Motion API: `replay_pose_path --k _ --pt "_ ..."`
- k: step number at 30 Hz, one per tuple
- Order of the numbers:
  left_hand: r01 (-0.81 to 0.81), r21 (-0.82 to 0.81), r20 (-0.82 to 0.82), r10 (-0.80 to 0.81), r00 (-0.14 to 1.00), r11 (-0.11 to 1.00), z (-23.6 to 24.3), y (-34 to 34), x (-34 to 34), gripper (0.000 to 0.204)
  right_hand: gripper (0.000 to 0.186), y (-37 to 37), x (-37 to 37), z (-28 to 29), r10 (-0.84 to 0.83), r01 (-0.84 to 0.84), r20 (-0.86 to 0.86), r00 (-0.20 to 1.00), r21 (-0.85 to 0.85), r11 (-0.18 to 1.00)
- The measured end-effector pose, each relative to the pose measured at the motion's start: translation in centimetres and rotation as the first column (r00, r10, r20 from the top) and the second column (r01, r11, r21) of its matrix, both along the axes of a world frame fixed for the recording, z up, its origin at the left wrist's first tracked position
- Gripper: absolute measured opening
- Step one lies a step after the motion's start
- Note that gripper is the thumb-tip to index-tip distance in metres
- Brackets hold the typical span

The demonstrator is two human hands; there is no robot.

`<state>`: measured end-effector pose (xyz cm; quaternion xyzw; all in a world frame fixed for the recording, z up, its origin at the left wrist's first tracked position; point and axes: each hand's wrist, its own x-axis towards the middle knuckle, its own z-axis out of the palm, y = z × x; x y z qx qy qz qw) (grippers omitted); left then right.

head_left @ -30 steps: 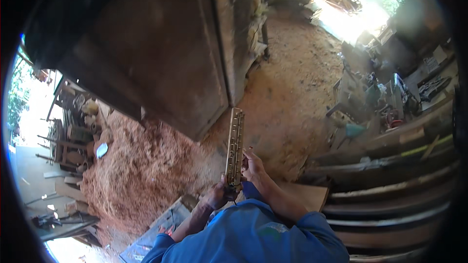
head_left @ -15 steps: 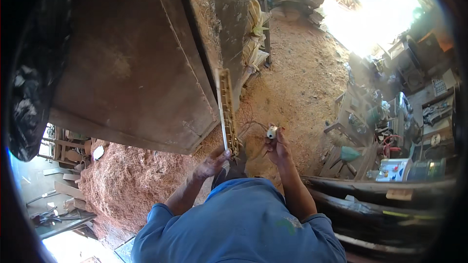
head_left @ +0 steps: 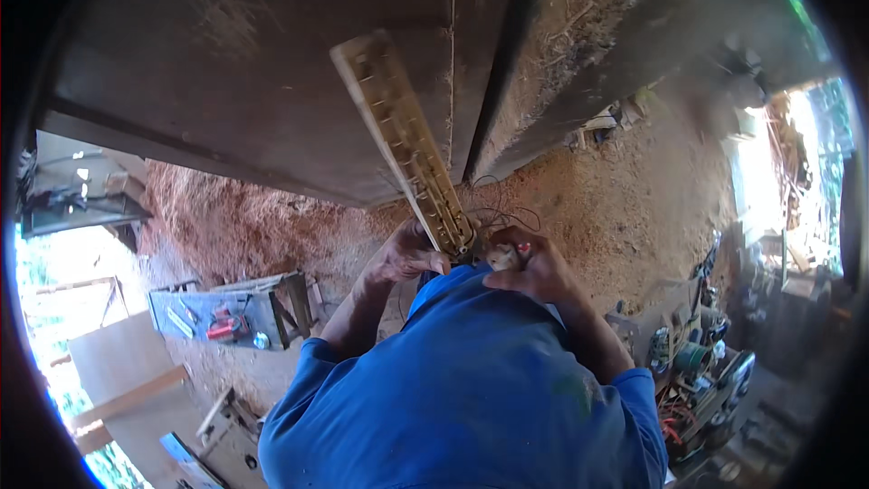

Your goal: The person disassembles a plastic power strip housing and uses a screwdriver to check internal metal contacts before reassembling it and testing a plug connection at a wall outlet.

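Note:
My left hand (head_left: 409, 254) grips the lower end of a long, narrow wooden board (head_left: 395, 122). A row of small metal-looking pieces or wire runs along the board, which tilts up and away to the left. Close beside that end, my right hand (head_left: 543, 270) is closed round a small whitish rounded fitting (head_left: 502, 258) with a red spot near it. Thin dark wires (head_left: 516, 210) loop out beyond the hands. Fingers partly hide the fitting, so its exact kind cannot be told.
A large dark brown panel (head_left: 272, 81) stands just ahead, its ledge (head_left: 566, 45) strewn with shavings. Reddish sawdust (head_left: 235, 217) is heaped at the left. A low bench (head_left: 262, 308) with tools lies left; cluttered gear (head_left: 697, 362) sits at the right.
My view has turned right, toward the sawdust-strewn ledge. Both hands have come nearer my body and closer together, and the board now leans further left.

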<state>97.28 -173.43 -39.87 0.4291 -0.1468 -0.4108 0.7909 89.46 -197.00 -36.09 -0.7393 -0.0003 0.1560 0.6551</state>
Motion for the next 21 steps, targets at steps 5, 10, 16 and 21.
replay_pose_path --k 5,10,16,21 --pt "-0.199 -0.083 0.088 0.207 0.974 0.976 0.4 -3.6 -0.4 0.068 0.031 -1.4 2.8 -3.0 0.071 -0.08 0.045 0.996 0.229 0.97" --pt "-0.467 0.0 0.289 0.447 0.847 0.884 -0.1 -7.3 -3.7 0.061 0.031 -5.1 5.0 -3.8 0.231 -0.105 -0.201 0.952 0.494 0.863" --pt "-0.781 -0.223 0.048 0.807 0.589 0.584 -1.9 -14.6 -9.6 0.056 0.041 -9.8 5.4 -4.1 0.545 -0.272 -0.282 0.789 0.635 0.723" --pt "-0.879 -0.306 -0.046 0.917 0.396 0.365 -0.9 -19.0 -12.5 0.06 0.054 -13.9 2.9 -4.0 0.618 -0.29 -0.295 0.729 0.685 0.669"
